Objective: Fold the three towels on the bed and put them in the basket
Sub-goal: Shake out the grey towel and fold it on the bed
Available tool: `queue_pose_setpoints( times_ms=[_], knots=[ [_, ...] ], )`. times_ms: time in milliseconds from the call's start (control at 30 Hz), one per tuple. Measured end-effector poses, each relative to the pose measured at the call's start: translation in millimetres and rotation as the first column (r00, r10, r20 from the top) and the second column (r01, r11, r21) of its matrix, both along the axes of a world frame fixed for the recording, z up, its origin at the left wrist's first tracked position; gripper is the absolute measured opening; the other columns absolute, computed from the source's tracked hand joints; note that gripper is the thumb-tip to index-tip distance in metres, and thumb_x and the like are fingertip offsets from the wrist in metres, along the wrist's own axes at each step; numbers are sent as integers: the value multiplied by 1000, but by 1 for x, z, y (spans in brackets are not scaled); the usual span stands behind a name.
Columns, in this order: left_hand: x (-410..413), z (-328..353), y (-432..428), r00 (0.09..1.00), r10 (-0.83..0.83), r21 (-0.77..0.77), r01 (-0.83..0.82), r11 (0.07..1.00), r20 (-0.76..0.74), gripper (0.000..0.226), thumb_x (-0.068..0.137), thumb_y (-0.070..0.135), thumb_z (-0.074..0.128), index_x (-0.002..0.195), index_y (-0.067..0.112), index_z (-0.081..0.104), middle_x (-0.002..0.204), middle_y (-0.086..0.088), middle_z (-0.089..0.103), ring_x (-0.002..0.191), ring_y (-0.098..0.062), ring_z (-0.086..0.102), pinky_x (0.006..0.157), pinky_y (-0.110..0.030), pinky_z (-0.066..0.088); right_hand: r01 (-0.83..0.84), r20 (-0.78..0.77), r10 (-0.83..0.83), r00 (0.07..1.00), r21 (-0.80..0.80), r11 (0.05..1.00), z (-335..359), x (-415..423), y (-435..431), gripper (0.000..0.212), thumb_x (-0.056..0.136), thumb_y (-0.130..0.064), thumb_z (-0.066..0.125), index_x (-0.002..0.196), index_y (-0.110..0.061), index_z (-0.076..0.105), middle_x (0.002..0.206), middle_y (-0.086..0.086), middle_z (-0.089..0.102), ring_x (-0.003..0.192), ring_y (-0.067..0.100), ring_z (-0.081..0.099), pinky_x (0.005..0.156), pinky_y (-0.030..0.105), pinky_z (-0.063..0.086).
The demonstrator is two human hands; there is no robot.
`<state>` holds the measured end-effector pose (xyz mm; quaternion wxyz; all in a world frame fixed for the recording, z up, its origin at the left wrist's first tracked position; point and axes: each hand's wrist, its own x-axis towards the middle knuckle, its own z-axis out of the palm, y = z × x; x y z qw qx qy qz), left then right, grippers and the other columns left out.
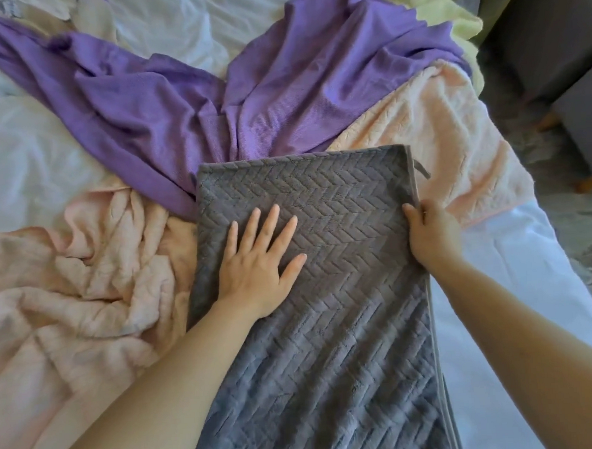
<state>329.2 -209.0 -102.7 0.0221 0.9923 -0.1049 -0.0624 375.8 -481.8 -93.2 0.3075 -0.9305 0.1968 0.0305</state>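
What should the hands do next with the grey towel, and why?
Probably carry the far end back toward the body for a fold: the grey towel lies flat, the left hand presses its middle, and the right hand grips its right edge near the far corner.

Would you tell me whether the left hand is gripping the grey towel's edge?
No, the left hand lies flat on the grey towel with straight fingers.

Grey towel (325, 291): raised herringbone pattern. Purple towel (165, 104): plain. Peach towel (67, 270): faint embossed texture. Bed sheet (16, 153): white.
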Motion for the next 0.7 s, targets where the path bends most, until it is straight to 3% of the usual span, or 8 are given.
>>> queue_pose_setpoints(
  times_ms=[67, 233, 367, 500, 600, 700],
  knots=[
    [0, 1, 0, 1000, 18, 25, -17, 1000, -18, 66, 89, 66, -2, 149, 40, -6, 161, 6, -7, 148, -19, -7, 118, -47, -8, 14, -40, -14, 999, -8, 1000, -3, 0, 0, 37, 98, -44, 38, 106, -11, 52, 89, 5, 56, 79, 25, 49, 67, 34, 37],
    [-32, 11, 2, 998, -35, -42, 37, 998, 42, 64, 94, 62, 13, 151, 34, 12, 161, 0, 9, 148, -25, 8, 118, -49, 1, 113, -44, -104, 994, 276, 955, 1, -44, 9, 48, 92, -56, 42, 115, -15, 50, 97, -1, 54, 88, 18, 51, 77, 32, 39],
    [-85, 3, 0, 997, -83, -11, 83, 997, -7, 62, 96, 60, 12, 151, 34, 12, 161, 1, 10, 148, -23, 9, 118, -49, 4, 76, -95, -55, 994, 237, 969, -2, -111, 11, 32, 93, -49, 49, 91, -17, 49, 76, -7, 53, 69, 14, 51, 57, 30, 38],
    [-91, -3, -7, 999, -42, 38, 43, 998, -29, 60, 93, 61, 4, 148, 37, -6, 161, 4, 0, 149, -22, 0, 118, -48, -2, 50, -101, -38, 994, 121, 991, -7, -127, 2, 39, 94, -45, 49, 69, -16, 39, 63, 3, 48, 58, 19, 45, 48, 31, 28],
    [-102, -1, -8, 1000, -11, 48, 12, 999, -25, 60, 93, 60, 3, 147, 37, -10, 161, 3, -2, 149, -22, -1, 117, -48, -5, 25, -156, -6, 988, 121, 992, -4, -126, -1, 39, 94, -49, 45, 78, -13, 46, 68, 2, 51, 64, 22, 50, 53, 32, 33],
    [-142, 4, -2, 998, -34, 29, 35, 999, -46, 59, 93, 60, 2, 147, 38, -10, 160, 4, -6, 149, -23, -1, 118, -48, -4, 95, -177, -56, 983, 220, 971, 1, -160, -1, 40, 92, -54, 46, 95, -15, 50, 79, -1, 56, 74, 22, 56, 67, 35, 45]
  ],
)
